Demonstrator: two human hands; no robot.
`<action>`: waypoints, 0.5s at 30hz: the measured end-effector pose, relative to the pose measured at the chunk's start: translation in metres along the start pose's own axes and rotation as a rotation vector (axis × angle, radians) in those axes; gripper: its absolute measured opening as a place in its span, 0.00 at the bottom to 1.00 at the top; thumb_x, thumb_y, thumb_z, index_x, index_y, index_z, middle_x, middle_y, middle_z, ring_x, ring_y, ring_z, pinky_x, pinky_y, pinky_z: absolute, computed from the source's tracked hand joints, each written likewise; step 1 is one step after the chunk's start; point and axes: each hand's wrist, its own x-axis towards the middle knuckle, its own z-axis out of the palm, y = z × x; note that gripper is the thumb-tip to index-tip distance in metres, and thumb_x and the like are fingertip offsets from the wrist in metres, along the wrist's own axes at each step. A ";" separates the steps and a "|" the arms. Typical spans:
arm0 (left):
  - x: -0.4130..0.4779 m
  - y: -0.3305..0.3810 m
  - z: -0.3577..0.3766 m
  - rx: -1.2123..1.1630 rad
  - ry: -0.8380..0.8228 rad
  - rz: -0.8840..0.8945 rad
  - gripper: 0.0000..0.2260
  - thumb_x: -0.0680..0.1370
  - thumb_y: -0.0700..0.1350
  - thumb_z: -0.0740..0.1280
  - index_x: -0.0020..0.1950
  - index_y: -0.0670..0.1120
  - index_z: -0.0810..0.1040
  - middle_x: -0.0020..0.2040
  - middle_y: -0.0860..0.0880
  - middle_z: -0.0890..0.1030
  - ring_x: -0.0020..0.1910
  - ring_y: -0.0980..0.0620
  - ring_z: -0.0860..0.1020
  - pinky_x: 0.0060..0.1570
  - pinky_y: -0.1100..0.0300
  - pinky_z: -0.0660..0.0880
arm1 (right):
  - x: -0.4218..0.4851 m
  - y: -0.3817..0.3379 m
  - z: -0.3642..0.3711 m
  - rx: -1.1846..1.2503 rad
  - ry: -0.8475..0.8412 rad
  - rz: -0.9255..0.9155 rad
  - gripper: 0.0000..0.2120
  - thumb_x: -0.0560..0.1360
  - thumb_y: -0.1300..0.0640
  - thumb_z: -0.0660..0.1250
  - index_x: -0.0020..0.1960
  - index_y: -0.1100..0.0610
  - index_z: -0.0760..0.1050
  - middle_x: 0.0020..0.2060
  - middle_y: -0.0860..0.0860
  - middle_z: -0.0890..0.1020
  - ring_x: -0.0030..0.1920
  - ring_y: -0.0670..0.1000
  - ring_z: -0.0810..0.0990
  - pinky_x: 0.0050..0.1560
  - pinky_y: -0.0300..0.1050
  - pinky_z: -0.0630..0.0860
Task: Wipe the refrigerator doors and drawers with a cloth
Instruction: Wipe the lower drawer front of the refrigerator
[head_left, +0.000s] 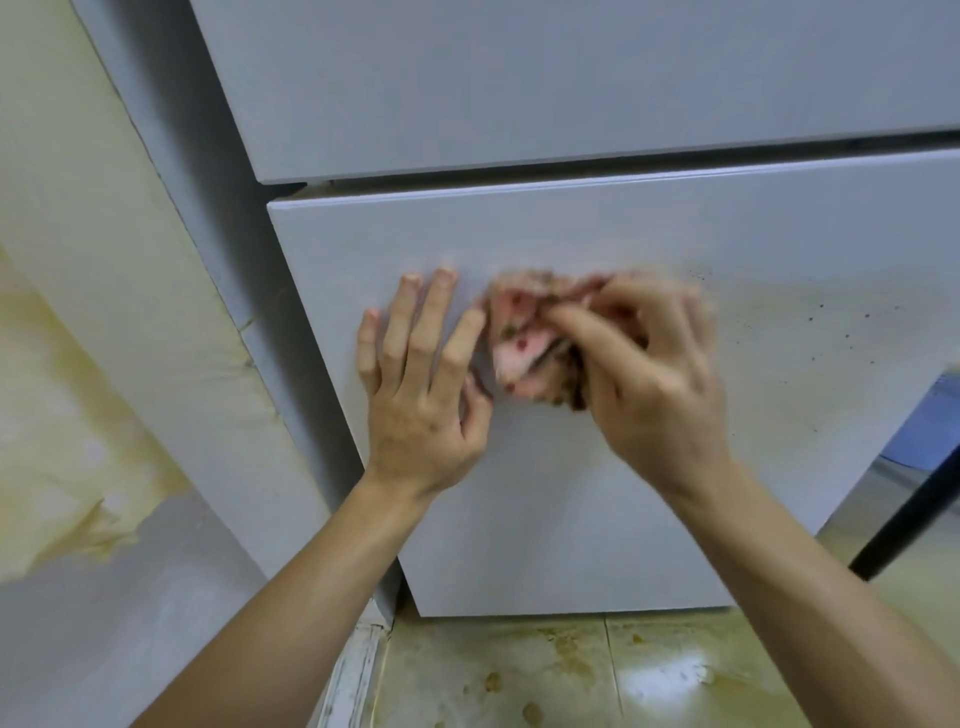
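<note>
Motion-blurred: R hand (654, 379) & cloth (524, 338), crumpled, pink w/ dark spots, print unclear. 2 hands on lower drawer (571, 493) front: L hand (421, 395) flat, fingers straight, nr drawer's left edge; R hand pinching cloth mid-panel. 2 smooth grey panels; upper door (519, 93) cut off above drawer. Dark specks (831, 322) on drawer's right part.

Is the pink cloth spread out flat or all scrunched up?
Scrunched up. The cloth shows bunched folds, pinched by the right hand against the drawer front, not lying flat.
</note>
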 end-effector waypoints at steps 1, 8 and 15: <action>0.001 0.002 0.000 0.011 0.001 0.003 0.30 0.74 0.38 0.68 0.77 0.46 0.68 0.80 0.42 0.65 0.83 0.42 0.58 0.82 0.41 0.50 | 0.016 0.004 -0.004 -0.007 0.050 0.055 0.12 0.83 0.64 0.68 0.61 0.55 0.86 0.53 0.60 0.83 0.51 0.62 0.79 0.53 0.56 0.76; 0.002 0.000 -0.001 0.014 -0.002 -0.011 0.27 0.77 0.41 0.66 0.77 0.48 0.69 0.81 0.43 0.64 0.86 0.49 0.53 0.81 0.40 0.50 | -0.002 0.002 0.012 0.023 0.193 0.117 0.11 0.83 0.65 0.66 0.63 0.60 0.83 0.58 0.58 0.80 0.59 0.59 0.74 0.58 0.59 0.76; 0.003 0.008 0.001 0.000 -0.008 -0.064 0.25 0.78 0.41 0.65 0.76 0.47 0.68 0.81 0.42 0.63 0.84 0.44 0.57 0.81 0.39 0.49 | -0.119 0.021 0.014 -0.098 -0.218 -0.158 0.29 0.68 0.69 0.74 0.66 0.53 0.75 0.61 0.51 0.74 0.59 0.55 0.74 0.58 0.50 0.68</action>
